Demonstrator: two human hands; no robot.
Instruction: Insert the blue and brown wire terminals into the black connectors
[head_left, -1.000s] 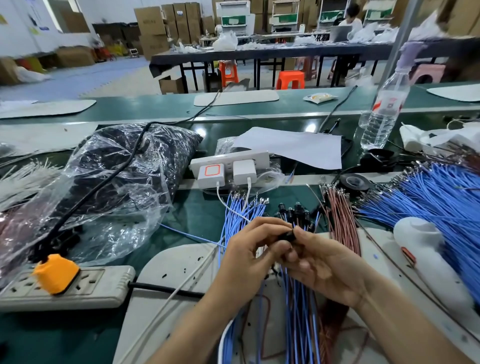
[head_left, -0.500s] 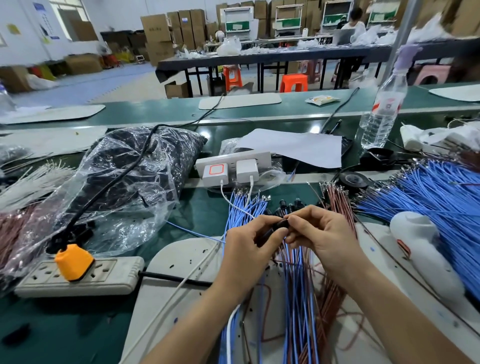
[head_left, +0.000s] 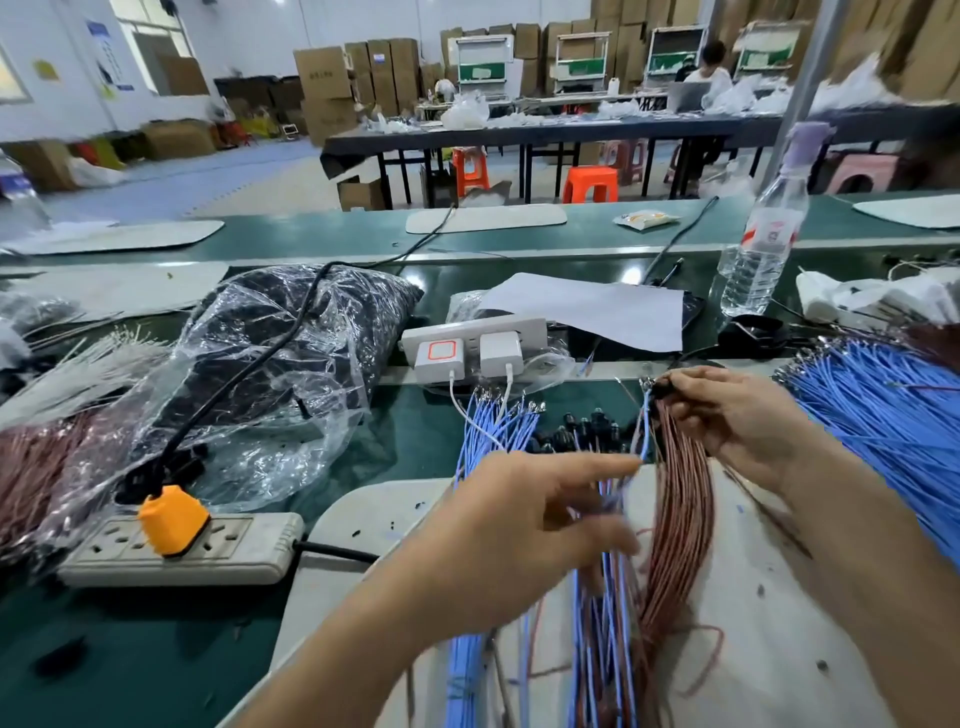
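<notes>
My right hand (head_left: 727, 410) pinches a small black connector (head_left: 661, 387), raised above the brown wire bundle (head_left: 680, 504). A blue wire (head_left: 644, 428) hangs down from that connector. My left hand (head_left: 524, 525) is blurred, its fingers stretched out to the right, and its index fingertip reaches the hanging blue wire. Whether it touches the wire is unclear. More black connectors (head_left: 576, 434) lie in a row on the green bench between a blue wire bundle (head_left: 493, 431) and the brown one. Blue and brown wires run down over the white mat (head_left: 374, 514) under my hands.
A large fan of blue wires (head_left: 883, 415) lies at the right. A white socket block with chargers (head_left: 472, 343) and a paper sheet (head_left: 597, 306) lie behind the wires. At the left are a plastic bag (head_left: 270, 364) and a power strip with an orange plug (head_left: 171, 519). A water bottle (head_left: 763, 244) stands at the back right.
My right hand has carried the connector up and to the right, away from my left hand. My left hand has let go and spread its fingers. The view has tilted up.
</notes>
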